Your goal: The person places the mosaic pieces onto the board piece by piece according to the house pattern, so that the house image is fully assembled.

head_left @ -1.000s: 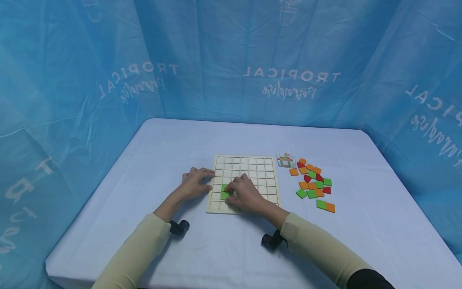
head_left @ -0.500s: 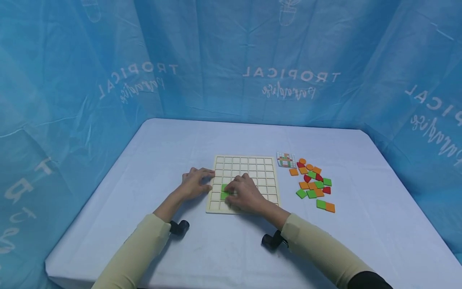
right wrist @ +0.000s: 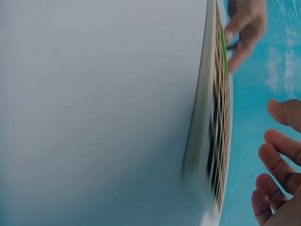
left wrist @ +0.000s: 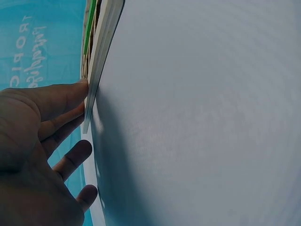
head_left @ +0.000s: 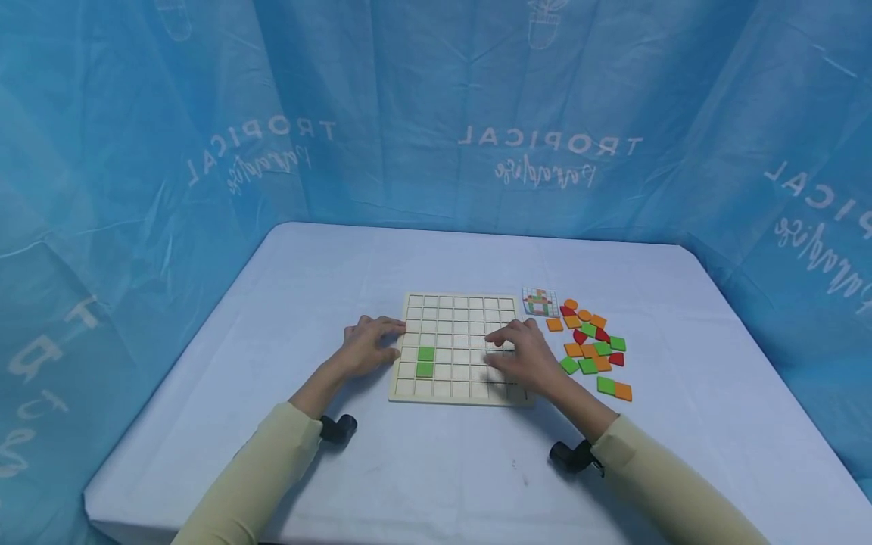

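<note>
A pale wooden grid board [head_left: 456, 303] lies on the table, with two green square tiles [head_left: 425, 362] one behind the other in its left part. My left hand [head_left: 364, 347] rests its thumb and fingertips against the board's left edge; the left wrist view shows the thumb [left wrist: 66, 98] touching that edge and the other fingers spread loosely. Over the board's right side hovers my right hand [head_left: 527, 354], thumb and fingers apart and nothing between them. In the right wrist view its fingers [right wrist: 282, 165] are loosely bent, clear of the board.
Right of the board lie loose green, orange and red tiles [head_left: 589, 350], some round. A small printed pattern card [head_left: 540, 302] sits by the board's far right corner. Blue printed curtains [head_left: 436, 113] surround the white-covered table [head_left: 341, 265].
My right hand has left the green tiles and moved right across the board, its fingers now apart. Both green tiles are now fully visible. The left hand has stayed put.
</note>
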Motion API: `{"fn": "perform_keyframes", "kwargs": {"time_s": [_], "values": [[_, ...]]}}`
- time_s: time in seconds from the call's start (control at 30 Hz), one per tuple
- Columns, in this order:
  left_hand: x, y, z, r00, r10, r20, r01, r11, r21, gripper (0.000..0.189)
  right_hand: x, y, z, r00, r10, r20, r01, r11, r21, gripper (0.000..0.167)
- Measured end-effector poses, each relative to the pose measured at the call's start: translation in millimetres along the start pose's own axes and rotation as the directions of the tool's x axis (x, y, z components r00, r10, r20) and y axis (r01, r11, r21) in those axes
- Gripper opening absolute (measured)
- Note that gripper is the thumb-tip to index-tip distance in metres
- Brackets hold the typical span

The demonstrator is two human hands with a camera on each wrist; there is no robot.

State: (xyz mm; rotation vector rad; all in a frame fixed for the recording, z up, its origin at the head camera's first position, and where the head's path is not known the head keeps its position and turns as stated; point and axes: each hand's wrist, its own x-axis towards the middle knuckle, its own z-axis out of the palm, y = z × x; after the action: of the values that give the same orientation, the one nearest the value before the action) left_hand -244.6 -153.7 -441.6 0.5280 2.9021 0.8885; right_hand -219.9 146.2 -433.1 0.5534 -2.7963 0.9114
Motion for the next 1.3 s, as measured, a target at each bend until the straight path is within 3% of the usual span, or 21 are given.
{"fn": "perform_keyframes", "kwargs": {"time_s": [0.27, 0.5, 1.03, 1.3], "values": [[1.1, -0.6, 0.7, 1.0, -0.008, 0.004, 0.008, 1.0, 0.001, 0.044, -29.0, 48, -32, 0.991, 0.127, -0.035, -0.13, 0.986, -0.101, 0.033], [1.3, -0.4, 0.6, 1.0, -0.006, 0.007, 0.006, 1.0, 0.001, 0.044, -44.6, 74, -47, 0.978, 0.2, -0.055, -0.206, 0.965, -0.162, 0.037], [1.9, -0.4, 1.4, 1.0, -0.021, 0.007, 0.021, 1.0, 0.001, 0.044, -54.8, 88, -51, 0.969, 0.231, -0.091, -0.246, 0.94, -0.235, 0.037], [3.4, -1.3, 2.7, 1.0, -0.027, 0.011, 0.026, 0.999, 0.021, 0.045, -55.9, 88, -48, 0.982, 0.17, -0.086, -0.188, 0.94, -0.284, 0.038]]}}
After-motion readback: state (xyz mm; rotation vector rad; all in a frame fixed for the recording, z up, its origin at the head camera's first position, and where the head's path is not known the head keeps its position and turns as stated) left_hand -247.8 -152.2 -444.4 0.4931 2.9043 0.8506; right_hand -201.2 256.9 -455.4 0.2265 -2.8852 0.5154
